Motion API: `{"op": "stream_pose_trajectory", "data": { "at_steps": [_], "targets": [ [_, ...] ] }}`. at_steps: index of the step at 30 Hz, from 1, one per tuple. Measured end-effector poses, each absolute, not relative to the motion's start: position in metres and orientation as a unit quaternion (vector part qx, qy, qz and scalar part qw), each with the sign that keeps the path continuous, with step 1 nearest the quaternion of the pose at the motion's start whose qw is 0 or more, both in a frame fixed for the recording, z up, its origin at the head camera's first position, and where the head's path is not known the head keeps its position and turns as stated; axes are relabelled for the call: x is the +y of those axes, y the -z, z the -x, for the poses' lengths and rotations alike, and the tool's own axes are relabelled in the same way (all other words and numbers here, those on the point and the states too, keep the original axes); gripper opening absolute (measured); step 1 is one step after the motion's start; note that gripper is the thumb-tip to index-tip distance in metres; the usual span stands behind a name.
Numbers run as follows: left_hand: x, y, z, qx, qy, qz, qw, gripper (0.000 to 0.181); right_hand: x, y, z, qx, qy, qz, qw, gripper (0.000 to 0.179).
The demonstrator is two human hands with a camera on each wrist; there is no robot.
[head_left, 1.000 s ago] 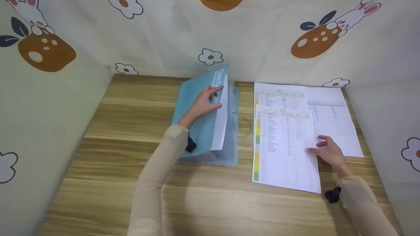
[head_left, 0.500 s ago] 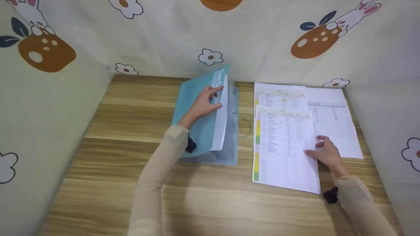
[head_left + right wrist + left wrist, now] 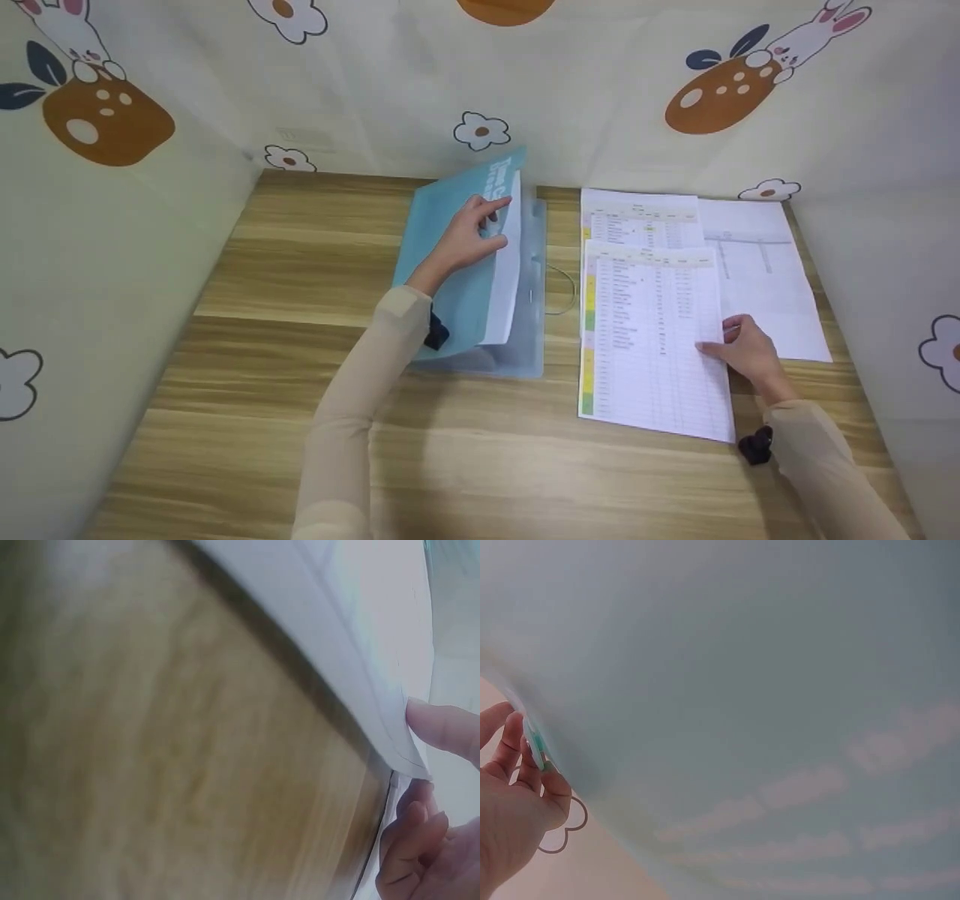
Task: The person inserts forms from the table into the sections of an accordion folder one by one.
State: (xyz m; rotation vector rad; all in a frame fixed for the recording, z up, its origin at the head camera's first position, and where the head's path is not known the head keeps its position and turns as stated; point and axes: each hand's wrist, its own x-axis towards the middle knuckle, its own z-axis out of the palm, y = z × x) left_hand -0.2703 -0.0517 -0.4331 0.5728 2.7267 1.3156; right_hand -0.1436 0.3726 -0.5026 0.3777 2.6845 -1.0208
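A light-blue plastic folder (image 3: 459,304) stands partly open on the table, its cover and white inner sheets (image 3: 504,300) raised. My left hand (image 3: 466,238) holds up the cover's free edge, and in the left wrist view its fingers (image 3: 511,739) curl round that edge. To the right lies a printed table sheet (image 3: 645,382) with a coloured strip down its left side. My right hand (image 3: 750,351) pinches that sheet's right edge, thumb on top and fingers beneath. In the right wrist view the paper's edge (image 3: 330,667) is lifted off the table.
Behind the front sheet lie another printed table sheet (image 3: 637,214) and a paler sheet (image 3: 765,292) at the right. A thin elastic loop (image 3: 574,289) sticks out from the folder's right side. Patterned fabric walls (image 3: 585,97) enclose the wooden table (image 3: 262,375).
My right hand has shifted slightly left, and its fingers have drawn in on the sheet's edge. My left hand and the folder have stayed where they were.
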Motion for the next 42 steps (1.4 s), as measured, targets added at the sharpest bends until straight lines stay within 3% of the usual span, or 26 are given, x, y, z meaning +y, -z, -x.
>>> {"op": "stream_pose_trajectory", "data": {
  "at_steps": [9, 16, 23, 29, 31, 42],
  "targets": [
    [-0.052, 0.431, 0.269, 0.884, -0.428, -0.182, 0.034, 0.058, 0.372, 0.497, 0.139, 0.931, 0.333, -0.103, 0.109, 0.038],
    [-0.052, 0.431, 0.269, 0.880, -0.434, -0.189, 0.024, 0.057, 0.373, 0.494, 0.139, 0.918, 0.369, -0.095, 0.109, 0.046],
    [-0.052, 0.431, 0.269, 0.882, -0.433, -0.182, 0.031, 0.058, 0.377, 0.477, 0.142, 0.892, 0.434, -0.075, 0.106, 0.039],
    [-0.053, 0.431, 0.269, 0.884, -0.430, -0.178, 0.038, 0.059, 0.420, 0.526, 0.164, 0.849, 0.513, -0.104, 0.069, 0.041],
    [-0.052, 0.430, 0.269, 0.884, -0.430, -0.177, 0.039, 0.059, 0.424, 0.526, 0.166, 0.812, 0.569, -0.109, 0.072, 0.036],
    [-0.052, 0.430, 0.269, 0.881, -0.434, -0.186, 0.034, 0.058, 0.371, 0.460, 0.151, 0.614, 0.774, -0.130, 0.084, 0.009]
  ]
}}
